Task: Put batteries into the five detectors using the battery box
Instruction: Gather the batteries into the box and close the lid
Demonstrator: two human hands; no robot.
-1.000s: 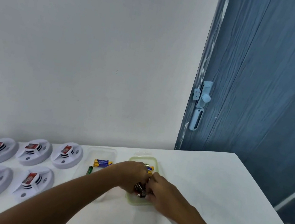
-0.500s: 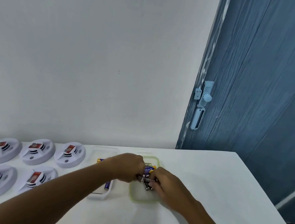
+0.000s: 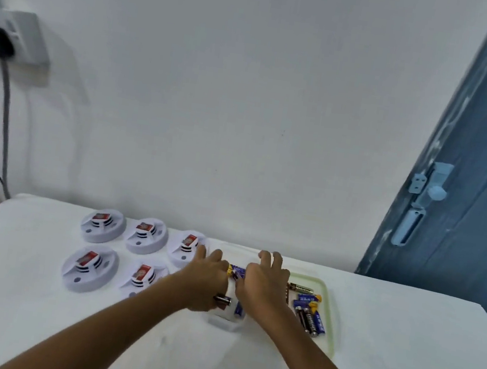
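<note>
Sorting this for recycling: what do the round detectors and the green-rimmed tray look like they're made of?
The detectors look like moulded white plastic with a matt finish: smooth one-piece shells with formed slots. The green-rimmed tray looks like translucent plastic: pale, slightly glossy, with the white table showing through it. Neither can be told for certain from this view.
</note>
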